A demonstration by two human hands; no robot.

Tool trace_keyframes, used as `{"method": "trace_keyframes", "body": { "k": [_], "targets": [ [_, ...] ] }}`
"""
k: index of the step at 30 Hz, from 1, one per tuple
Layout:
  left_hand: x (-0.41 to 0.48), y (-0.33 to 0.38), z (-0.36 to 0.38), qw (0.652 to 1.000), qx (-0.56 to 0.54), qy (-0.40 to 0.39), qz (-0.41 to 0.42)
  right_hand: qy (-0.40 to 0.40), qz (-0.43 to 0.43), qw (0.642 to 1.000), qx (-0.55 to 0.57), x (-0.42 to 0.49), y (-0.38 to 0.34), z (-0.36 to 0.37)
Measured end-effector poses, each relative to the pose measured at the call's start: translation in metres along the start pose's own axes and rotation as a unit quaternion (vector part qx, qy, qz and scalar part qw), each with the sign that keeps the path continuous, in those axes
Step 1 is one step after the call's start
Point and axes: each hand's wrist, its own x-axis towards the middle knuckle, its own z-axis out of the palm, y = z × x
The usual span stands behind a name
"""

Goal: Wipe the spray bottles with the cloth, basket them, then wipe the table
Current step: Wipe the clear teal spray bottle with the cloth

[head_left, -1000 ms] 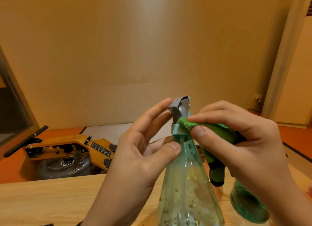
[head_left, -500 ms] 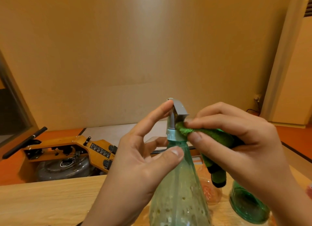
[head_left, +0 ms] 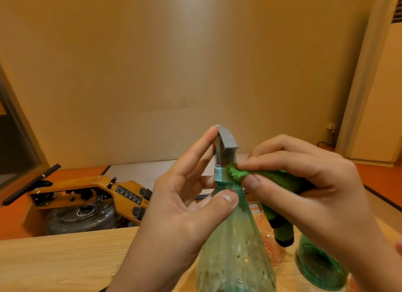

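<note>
**Cloth down at the collar**

Since half a second before, the fuzzy green cloth (head_left: 272, 178) had slid from the trigger down to the white collar of the clear green plastic spray bottle (head_left: 235, 248), which was upright with its base out of frame. Right hand (head_left: 315, 189) pinched the cloth between thumb and fingers. Left hand (head_left: 180, 206) gripped the bottle neck, thumb on the shoulder, index tip on the grey spray head (head_left: 226, 145). Second green bottle (head_left: 315, 267) stood behind on the pale wooden table (head_left: 54, 261). Beyond lay a yellow wooden machine (head_left: 91, 191).

Two spray bottles (head_left: 233, 248) (head_left: 319, 267), one cloth (head_left: 272, 179)
</note>
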Motion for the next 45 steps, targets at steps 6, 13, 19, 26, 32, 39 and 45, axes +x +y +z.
{"method": "trace_keyframes", "body": {
  "k": [6,13,19,26,32,39,45],
  "targets": [
    [0.000,-0.001,0.001,0.999,0.018,-0.026,0.011,-0.046,-0.012,0.998,0.050,0.000,0.004,-0.011],
    [-0.005,-0.003,0.012,0.997,0.057,-0.047,-0.014,0.043,0.025,0.992,0.116,0.001,-0.003,-0.026],
    [-0.007,-0.002,0.014,0.995,0.085,-0.046,-0.018,0.017,0.002,1.000,0.007,0.001,-0.002,-0.024],
    [-0.005,0.002,0.013,0.993,0.099,-0.062,-0.030,-0.034,0.008,0.999,0.012,0.002,-0.002,-0.037],
    [-0.007,0.001,0.014,0.991,0.098,-0.086,-0.027,-0.007,0.023,1.000,-0.009,0.002,0.002,-0.040],
    [-0.006,-0.003,0.011,0.988,0.118,-0.097,-0.024,-0.018,0.032,0.999,-0.003,0.002,0.002,-0.045],
    [-0.006,-0.005,0.010,0.989,0.098,-0.108,-0.022,-0.047,0.037,0.997,0.043,0.000,0.000,-0.049]
  ]
}}
